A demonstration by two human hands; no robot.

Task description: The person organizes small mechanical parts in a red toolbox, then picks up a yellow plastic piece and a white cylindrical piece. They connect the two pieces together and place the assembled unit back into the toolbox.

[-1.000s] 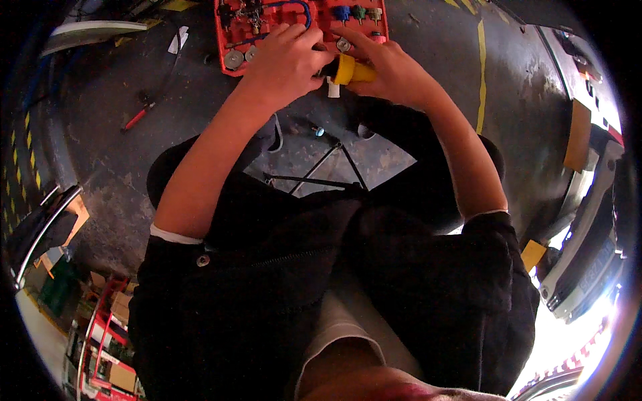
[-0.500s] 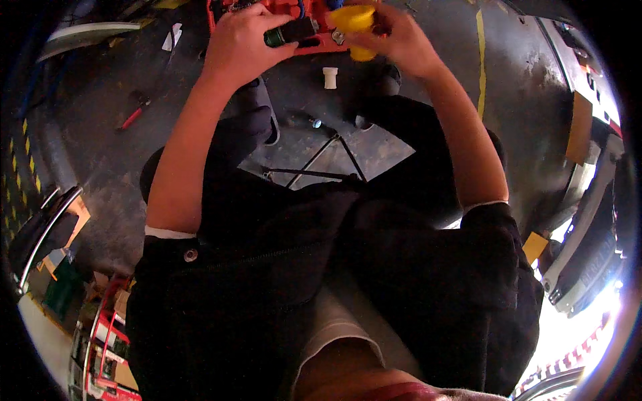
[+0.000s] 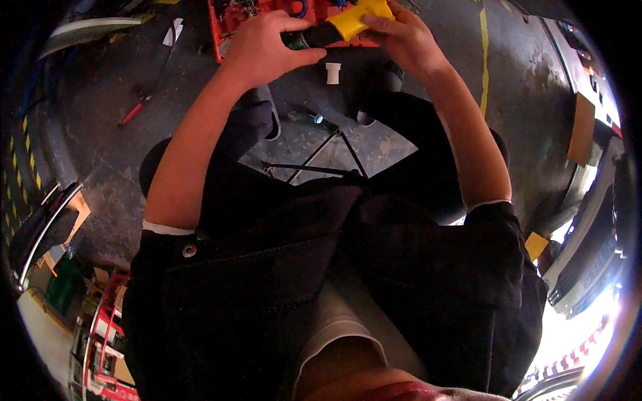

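Note:
My left hand (image 3: 257, 50), at the top of the view, is closed around a dark cylinder (image 3: 322, 36) with a green section near the fingers. My right hand (image 3: 411, 43) grips a yellow tube-shaped piece (image 3: 354, 21), thumb on its near side. The yellow piece meets the right end of the dark cylinder; whether one sits inside the other I cannot tell. Both are held over the near edge of a red tray (image 3: 216, 37) with blue and metal parts in it. Below them, a small white flanged plastic piece (image 3: 333, 73) stands or lies on the floor.
A red-handled tool (image 3: 132, 113) lies on the dark floor at left, near a cable. Black metal stool legs (image 3: 314, 157) show between my knees. A yellow floor line (image 3: 484, 63) runs at right, with a car's front (image 3: 588, 267) beyond. A red rack (image 3: 100, 334) stands lower left.
The yellow piece has turned from upright to slanted and come against the dark cylinder's end. My left hand has shifted right and slightly nearer with the cylinder.

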